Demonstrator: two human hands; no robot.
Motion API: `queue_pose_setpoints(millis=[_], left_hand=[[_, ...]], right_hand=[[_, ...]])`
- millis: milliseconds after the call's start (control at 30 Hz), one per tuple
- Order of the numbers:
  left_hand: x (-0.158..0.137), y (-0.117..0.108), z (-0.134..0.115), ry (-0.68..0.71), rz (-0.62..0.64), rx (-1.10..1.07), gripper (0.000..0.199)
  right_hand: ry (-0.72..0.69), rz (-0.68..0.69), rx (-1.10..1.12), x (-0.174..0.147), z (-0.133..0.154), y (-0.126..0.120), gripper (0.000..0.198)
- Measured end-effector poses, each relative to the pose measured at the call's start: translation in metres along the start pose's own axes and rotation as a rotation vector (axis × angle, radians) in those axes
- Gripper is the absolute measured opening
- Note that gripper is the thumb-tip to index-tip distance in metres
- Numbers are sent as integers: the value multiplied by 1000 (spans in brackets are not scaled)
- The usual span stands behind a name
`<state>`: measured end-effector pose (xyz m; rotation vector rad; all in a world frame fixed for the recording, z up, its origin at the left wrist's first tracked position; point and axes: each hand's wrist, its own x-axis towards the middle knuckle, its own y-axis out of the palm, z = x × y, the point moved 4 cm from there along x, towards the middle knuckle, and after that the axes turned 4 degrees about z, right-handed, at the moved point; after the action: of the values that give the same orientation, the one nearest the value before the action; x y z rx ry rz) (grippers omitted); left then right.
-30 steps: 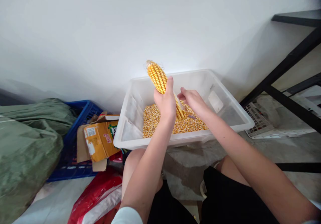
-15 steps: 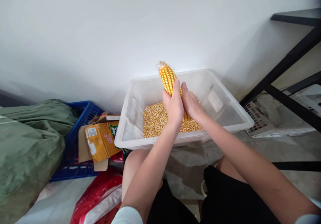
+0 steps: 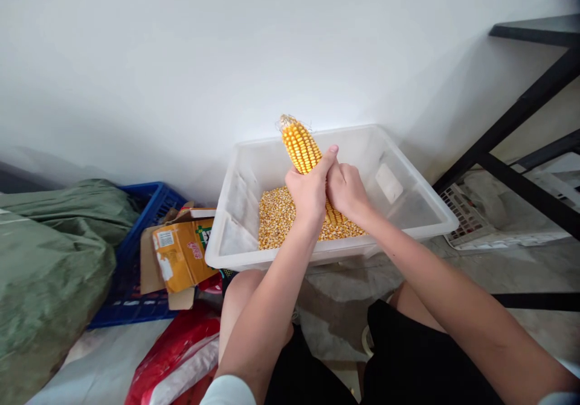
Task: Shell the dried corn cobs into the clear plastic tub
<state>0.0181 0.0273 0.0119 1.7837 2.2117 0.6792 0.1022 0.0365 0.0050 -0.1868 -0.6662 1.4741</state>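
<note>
A yellow corn cob [image 3: 301, 146], full of kernels with a pale silky tip, is held tilted over a translucent plastic bin [image 3: 254, 260]. My left hand [image 3: 310, 190] wraps around the cob's middle, its thumb stretched across toward the other hand. Just right of it, my right hand [image 3: 347, 190] is closed against the cob with fingers curled; the palm side is hidden. The cob's lower end shows beneath both hands. Loose corn kernels [image 3: 276, 217] cover the bottom of the bin.
To the left are a blue crate [image 3: 131, 296], a green cloth bundle [image 3: 58, 254], an orange cardboard box [image 3: 183, 257] and a red bag [image 3: 176, 344]. A black metal frame [image 3: 521, 106] and a white basket [image 3: 471, 217] stand right. A white wall rises behind the bin.
The cob's tip has shifted slightly left and down. My left thumb has swung right across the cob, and my right hand's fingers have curled in beside it.
</note>
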Motion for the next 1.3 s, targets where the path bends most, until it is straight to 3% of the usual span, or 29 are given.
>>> queue_pose_setpoints(millis=[533, 733, 833, 1067, 1200, 1300], left_hand=[[1, -7, -3, 19, 49, 32, 36], [11, -20, -8, -15, 6, -13, 36], [18, -27, -11, -10, -55, -35, 39], [17, -29, -14, -16, -155, -38, 39], [15, -27, -10, -124, -58, -33, 37], [12, -22, -8, -131, 46, -38, 35]], right_hand=[[36, -7, 141, 0, -2, 1, 58], [108, 456, 493, 6, -3, -1, 54], [53, 581, 429, 2, 2, -7, 44], [-156, 459, 50, -13, 13, -5, 44], [-171, 435, 70, -16, 14, -1, 45], [-170, 364, 110, -17, 16, -1, 45]])
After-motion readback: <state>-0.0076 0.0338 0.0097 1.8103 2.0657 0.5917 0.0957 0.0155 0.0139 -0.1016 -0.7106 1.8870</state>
